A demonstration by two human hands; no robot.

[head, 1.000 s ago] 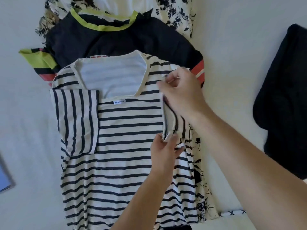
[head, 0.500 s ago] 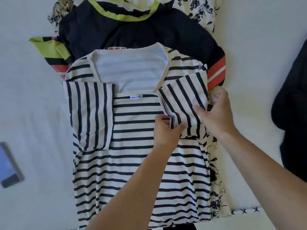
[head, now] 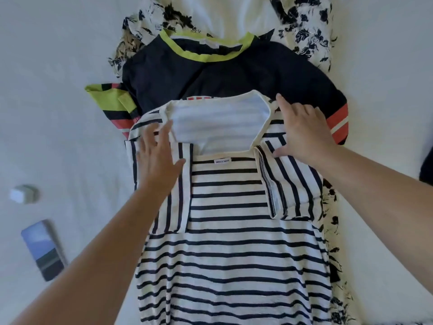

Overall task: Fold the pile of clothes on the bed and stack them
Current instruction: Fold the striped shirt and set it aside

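Both sleeves: now folded in onto striped shirt [head: 229,231].
Left hand [head: 157,158], right hand [head: 302,134]: fingers released, flat, pressing shoulders.
Next: fold body.

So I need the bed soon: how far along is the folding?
Early. Done: both sleeves of the striped shirt are folded in. In hand: left hand and right hand lie flat on its shoulders. Left: fold its body, then the navy shirt and floral garment beneath; no folded stack shows.

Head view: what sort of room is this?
Likely a bedroom: clothes such as a striped top and a navy shirt lie on a white bedsheet, with a phone beside them.
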